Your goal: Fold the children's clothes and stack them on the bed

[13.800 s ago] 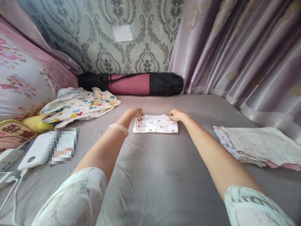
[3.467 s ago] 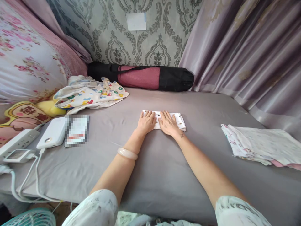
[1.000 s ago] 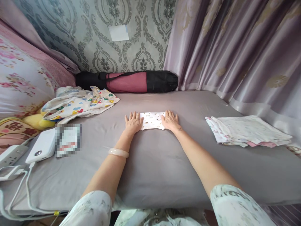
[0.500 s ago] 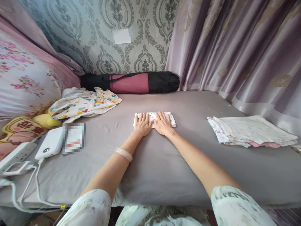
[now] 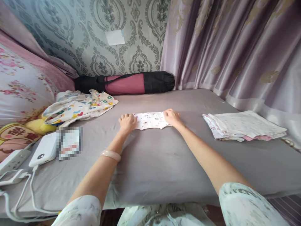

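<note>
My left hand at left end of white printed cloth, fingers bent; my right hand at right end, fingers curled too. Both touch cloth; whether fingertips pinch it, cannot tell. Cloth lies as flat band on grey sheet, between my hands. Stack of folded cloths well apart, to right. Rumpled colourful-print garment to left. Pink-and-black long bag along patterned wall.
</note>
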### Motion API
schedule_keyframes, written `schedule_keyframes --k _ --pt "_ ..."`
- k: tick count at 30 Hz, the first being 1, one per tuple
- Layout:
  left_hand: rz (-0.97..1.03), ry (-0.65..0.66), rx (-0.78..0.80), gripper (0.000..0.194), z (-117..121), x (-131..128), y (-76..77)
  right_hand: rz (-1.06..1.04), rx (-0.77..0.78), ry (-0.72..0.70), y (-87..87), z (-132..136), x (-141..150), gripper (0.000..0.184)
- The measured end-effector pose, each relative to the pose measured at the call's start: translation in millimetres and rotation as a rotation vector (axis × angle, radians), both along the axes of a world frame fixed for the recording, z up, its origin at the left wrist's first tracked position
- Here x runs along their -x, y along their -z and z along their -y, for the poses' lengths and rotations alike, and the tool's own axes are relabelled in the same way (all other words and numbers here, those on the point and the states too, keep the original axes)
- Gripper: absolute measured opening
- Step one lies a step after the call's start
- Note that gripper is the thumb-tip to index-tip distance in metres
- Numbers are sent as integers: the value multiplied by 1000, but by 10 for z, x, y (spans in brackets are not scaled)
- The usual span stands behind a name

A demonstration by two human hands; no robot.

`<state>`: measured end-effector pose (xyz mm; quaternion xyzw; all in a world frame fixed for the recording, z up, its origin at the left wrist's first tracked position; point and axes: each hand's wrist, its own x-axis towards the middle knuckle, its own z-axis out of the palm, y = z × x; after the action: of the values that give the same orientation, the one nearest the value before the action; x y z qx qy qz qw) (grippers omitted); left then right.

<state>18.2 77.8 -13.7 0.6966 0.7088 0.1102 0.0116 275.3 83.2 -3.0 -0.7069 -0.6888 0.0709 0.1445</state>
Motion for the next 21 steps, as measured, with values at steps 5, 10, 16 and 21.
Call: schedule_keyframes --k 5,10,16,21 --pt "145 -303 154 44 -145 339 -58 27 163 247 31 -89 -384 48" --pt "244 -340 238 38 -214 284 -94 32 192 255 87 -82 -304 53" --pt "336 -321 179 29 -260 82 -61 -30 216 227 41 -89 -117 60" --pt "436 -366 237 21 -250 -1 -114 -28 177 215 44 -74 -49 50"
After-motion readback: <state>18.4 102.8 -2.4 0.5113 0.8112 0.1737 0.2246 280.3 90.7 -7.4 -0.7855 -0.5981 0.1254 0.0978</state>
